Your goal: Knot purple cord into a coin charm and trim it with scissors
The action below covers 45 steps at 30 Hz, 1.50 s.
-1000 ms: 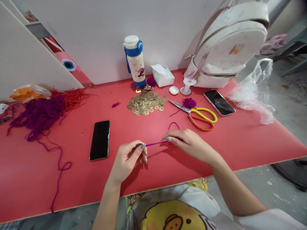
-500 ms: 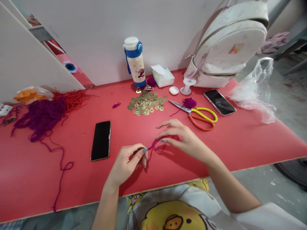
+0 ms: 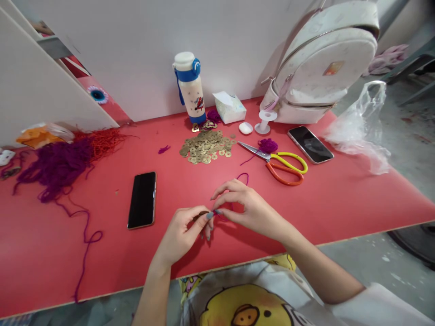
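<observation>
My left hand (image 3: 186,232) is closed in a pinch on brown, coin-like discs (image 3: 200,214), mostly hidden by the fingers. Purple yarn (image 3: 247,178) runs from its fingertips and loops up behind my right hand (image 3: 247,207). That hand's thumb and index finger pinch the yarn right beside the left thumb; its other fingers are bent. Beyond the hands lies a pile of brass-coloured coins with holes (image 3: 205,147). Scissors (image 3: 272,156) with one yellow and one orange handle rest to the right of it, against a small purple yarn bundle (image 3: 268,145).
A black phone (image 3: 142,199) lies to the left, another phone (image 3: 311,144) to the right. Purple yarn (image 3: 63,165) is heaped at far left. Along the back stand a bottle (image 3: 192,93), tissue pack (image 3: 230,108), white spool (image 3: 265,122) and backpack (image 3: 322,63). A plastic bag (image 3: 363,131) sits right.
My right hand has moved left and slightly down, up to the left fingertips. The yarn loop now shows above the right hand. The left hand keeps its pinch.
</observation>
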Tool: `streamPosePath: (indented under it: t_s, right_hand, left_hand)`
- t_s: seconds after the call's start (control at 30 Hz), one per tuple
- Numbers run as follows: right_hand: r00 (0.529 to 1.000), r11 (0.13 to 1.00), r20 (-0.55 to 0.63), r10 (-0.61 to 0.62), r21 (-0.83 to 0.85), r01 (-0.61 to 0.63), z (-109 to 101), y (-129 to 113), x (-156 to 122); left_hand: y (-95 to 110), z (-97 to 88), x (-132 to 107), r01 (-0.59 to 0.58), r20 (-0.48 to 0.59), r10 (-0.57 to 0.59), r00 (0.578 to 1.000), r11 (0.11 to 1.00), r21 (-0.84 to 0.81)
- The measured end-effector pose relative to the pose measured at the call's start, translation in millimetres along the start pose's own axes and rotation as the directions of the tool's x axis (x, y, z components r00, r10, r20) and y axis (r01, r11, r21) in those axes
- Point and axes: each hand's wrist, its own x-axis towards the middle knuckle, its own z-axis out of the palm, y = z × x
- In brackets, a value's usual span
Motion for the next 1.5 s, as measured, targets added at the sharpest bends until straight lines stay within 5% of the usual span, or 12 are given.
streamPosePath:
  t_s: [0.17,0.37,0.67,0.9,1.23,1.5]
  right_hand:
    - [0.997,0.995,-0.064,0.032,-0.096,-0.039,-2,-5,-3]
    - [0.997,0.997,0.000,0.072,-0.042,-0.072,-1,-9,-7]
    - [0.996,0.991,0.019,0.083,0.107,-0.084,7,-11,-10]
    - [0.998,0.997,0.033,0.053,0.047,-0.054,13,-8,-12]
    - [0.967,0.964,-0.061,0.246,0.119,-0.237,24,-3,-4]
    - [0.982,0.974,-0.061,0.178,0.155,-0.167,26,-2,-3]
  left_hand:
    - [-4,0.8,0,0.062,-0.078,-0.063,0.995,0.998,-0.014]
    - [-8,3.4,3,0.109,-0.216,-0.135,0.967,0.986,-0.126]
    - [-5,9.1,4,0.081,-0.265,-0.103,0.959,0.993,-0.090]
    - [-7,10.2,2,0.068,-0.349,-0.063,0.935,0.998,0.003]
    - [0,15.1,0,-0.051,-0.348,0.096,0.933,0.989,0.137]
    - [-4,15.0,-3,-0.033,-0.337,0.076,0.939,0.991,0.131]
